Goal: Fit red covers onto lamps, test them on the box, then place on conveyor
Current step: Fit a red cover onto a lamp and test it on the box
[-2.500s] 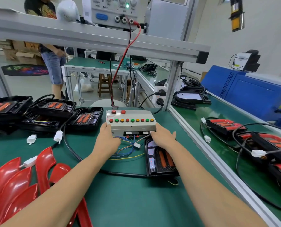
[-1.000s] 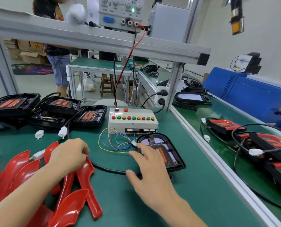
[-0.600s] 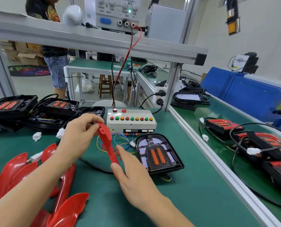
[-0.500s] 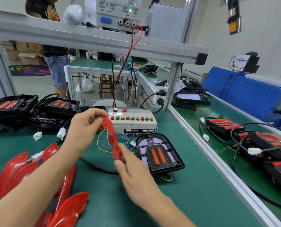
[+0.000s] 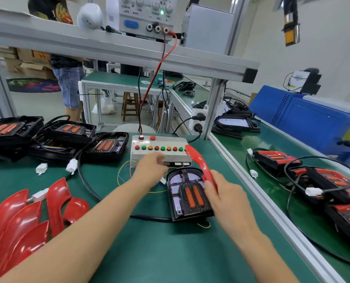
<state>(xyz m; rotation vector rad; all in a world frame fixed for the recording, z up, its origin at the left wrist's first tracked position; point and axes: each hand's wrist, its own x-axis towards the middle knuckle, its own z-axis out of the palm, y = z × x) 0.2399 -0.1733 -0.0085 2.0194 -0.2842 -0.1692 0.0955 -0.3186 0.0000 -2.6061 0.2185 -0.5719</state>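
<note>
An uncovered black lamp point(image 5: 188, 193) with two orange strips lies on the green bench in front of the test box point(image 5: 162, 150). My right hand point(image 5: 227, 199) pinches the near end of a red cover point(image 5: 199, 164), which stands on edge above the lamp's right side. My left hand point(image 5: 151, 170) is blurred, holds nothing, and hovers between the lamp's far left corner and the box front, fingers loosely curled. A pile of spare red covers point(image 5: 27, 217) lies at the near left.
Several uncovered lamps point(image 5: 68, 129) with cables and white plugs sit at the back left. On the conveyor point(image 5: 272, 144) to the right lie covered lamps point(image 5: 276, 158) with looped cables. A metal rail point(image 5: 251, 186) separates bench and conveyor. A person stands behind the bench.
My left hand has let go of the red cover and moved right toward the test box. My right hand alone has carried the cover right, over the lamp's right side.
</note>
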